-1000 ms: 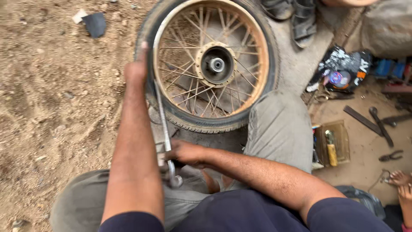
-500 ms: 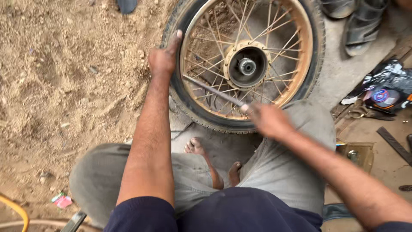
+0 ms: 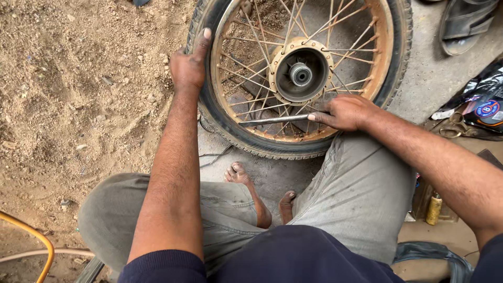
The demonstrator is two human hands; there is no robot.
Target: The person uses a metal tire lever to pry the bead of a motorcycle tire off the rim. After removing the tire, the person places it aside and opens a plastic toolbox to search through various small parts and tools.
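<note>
My left hand clamps tyre of spoked wheel, frame centre-top. My right hand fists tyre lever across rusty rim. Risk: lever slips, skins my knuckles on spokes.

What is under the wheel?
Through the spokes of the wheel, bare grey concrete and some brown dirt show. The left hand grips its tyre; the right hand holds a metal rod across the rim. Ground beneath the tyre and hub is hidden.
</note>
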